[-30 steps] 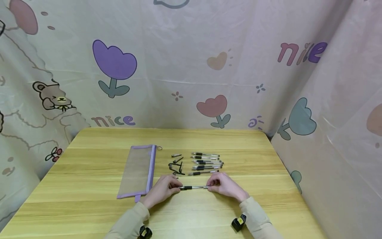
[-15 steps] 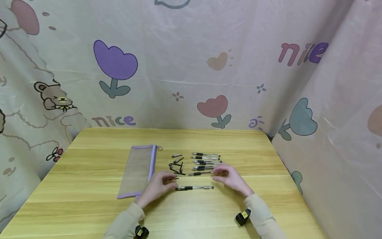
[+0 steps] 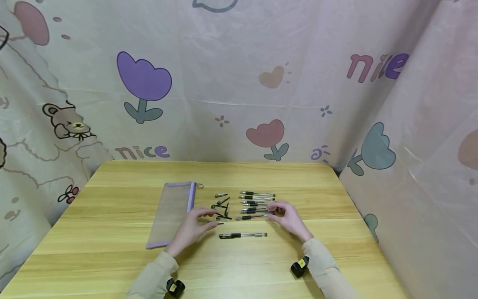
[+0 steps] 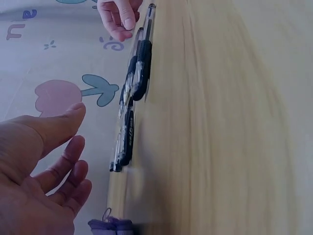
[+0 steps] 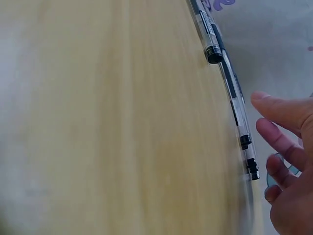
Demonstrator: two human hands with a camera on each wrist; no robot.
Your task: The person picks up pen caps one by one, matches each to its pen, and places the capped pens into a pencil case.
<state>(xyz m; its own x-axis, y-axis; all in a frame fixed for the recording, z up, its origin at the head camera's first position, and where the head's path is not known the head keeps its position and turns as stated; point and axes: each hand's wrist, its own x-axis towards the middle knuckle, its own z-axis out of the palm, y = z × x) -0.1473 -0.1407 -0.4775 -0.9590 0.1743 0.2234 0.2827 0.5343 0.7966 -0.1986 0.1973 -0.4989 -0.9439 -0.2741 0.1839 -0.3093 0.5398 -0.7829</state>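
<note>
A single capped pen (image 3: 242, 235) lies alone on the wooden table (image 3: 112, 249), between my hands and touched by neither. My left hand (image 3: 193, 227) hovers just left of it with relaxed, spread fingers (image 4: 63, 161) and holds nothing; its fingertips are near a small cluster of loose black caps (image 3: 222, 206). My right hand (image 3: 288, 216) reaches toward the right ends of a row of several clear pens (image 3: 257, 203) with loosely extended fingers (image 5: 283, 142). I cannot tell whether it touches the nearest pen (image 3: 251, 216).
A flat mesh pencil pouch with purple trim (image 3: 173, 214) lies left of the caps. Patterned cloth walls (image 3: 239, 83) close in the back and both sides of the table. Black wrist cameras (image 3: 298, 268) sit on both sleeves.
Both hands let go of the capped pen and left it lying on the table. The left hand moved up toward the caps, the right hand up toward the row of pens.
</note>
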